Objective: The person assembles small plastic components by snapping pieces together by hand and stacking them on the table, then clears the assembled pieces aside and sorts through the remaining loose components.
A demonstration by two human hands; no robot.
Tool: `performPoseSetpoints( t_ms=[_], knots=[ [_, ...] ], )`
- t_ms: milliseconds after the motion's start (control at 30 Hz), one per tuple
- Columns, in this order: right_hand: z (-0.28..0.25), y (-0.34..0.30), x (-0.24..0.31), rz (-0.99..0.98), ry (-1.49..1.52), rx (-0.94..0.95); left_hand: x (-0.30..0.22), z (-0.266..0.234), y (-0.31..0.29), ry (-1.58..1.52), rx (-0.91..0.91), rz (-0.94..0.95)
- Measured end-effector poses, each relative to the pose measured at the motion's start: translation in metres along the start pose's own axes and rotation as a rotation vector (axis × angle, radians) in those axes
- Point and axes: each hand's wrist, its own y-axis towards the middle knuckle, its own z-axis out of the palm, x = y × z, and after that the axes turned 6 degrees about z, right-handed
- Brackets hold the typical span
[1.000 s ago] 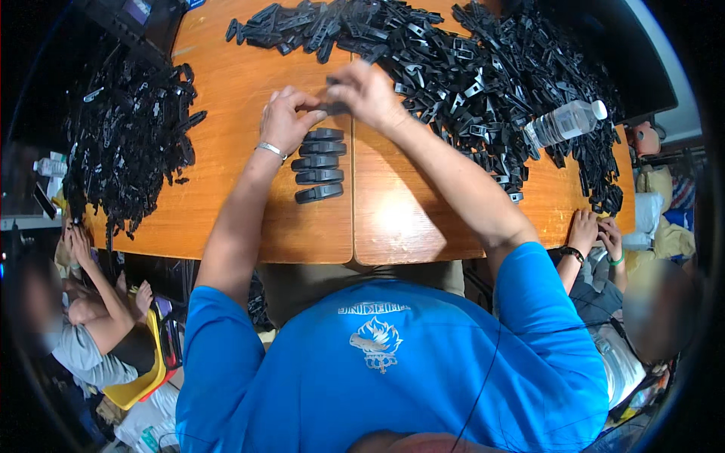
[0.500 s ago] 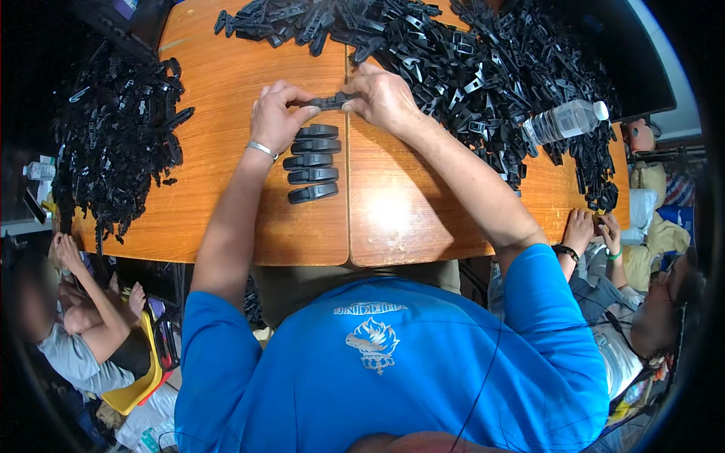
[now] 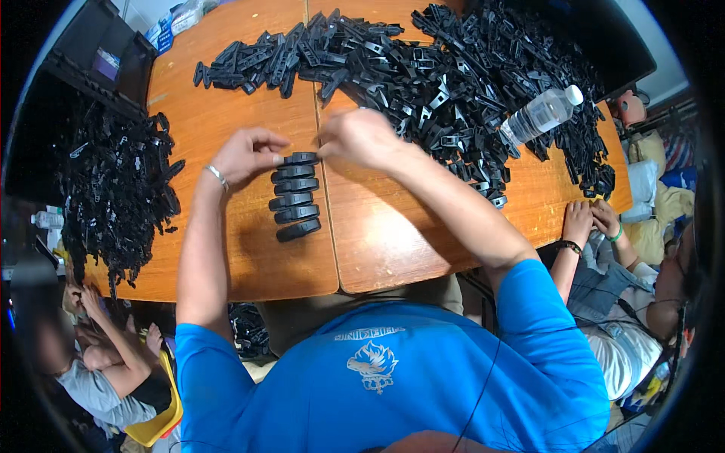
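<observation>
A column of several curved black plastic pieces lies on the wooden table in front of me. My left hand is at the left end of the farthest black plastic piece. Its thumb tip is beside or touching that piece, and the index finger stays apart above it. Just past the piece's right end is my right hand, smeared by motion. Its fingertips point down toward the table, and whether anything is in them does not show.
A large heap of black plastic parts spreads over the far right, with a clear plastic bottle lying on it. Another dark heap covers the left side. Two people sit by the table, one on each side; the right person's hands are near its edge.
Half a second ago both hands held a black piece between them above the column; now it lies at the column's far end and the hands have loosened. The whole view has shifted somewhat.
</observation>
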Motion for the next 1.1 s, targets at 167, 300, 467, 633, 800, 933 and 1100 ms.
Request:
performPoseSetpoints(
  t_ms=[167,300,467,633,800,933,1100],
  knots=[
    [-0.01,-0.024,-0.014,0.208,-0.119,-0.122,-0.034,0.039,0.074,0.357,-0.309,0.13],
    [0.006,-0.006,-0.012,0.193,-0.175,-0.102,-0.045,0.067,0.121,0.533,-0.472,0.074],
    [0.013,-0.006,-0.023,0.179,-0.141,-0.157,-0.035,0.071,0.135,0.497,-0.516,0.095],
    [-0.002,-0.014,-0.013,0.123,-0.059,-0.015,-0.013,0.059,0.125,0.165,-0.541,0.137],
    [-0.01,-0.022,-0.014,0.024,-0.075,0.027,-0.028,0.044,0.082,-0.28,-0.567,0.087],
    [-0.014,-0.015,-0.012,-0.069,-0.162,0.093,-0.009,0.022,0.048,0.544,-0.695,0.003],
    [-0.012,-0.009,-0.013,-0.159,-0.226,0.104,-0.01,0.032,0.032,0.428,-0.588,-0.072]
  ],
)
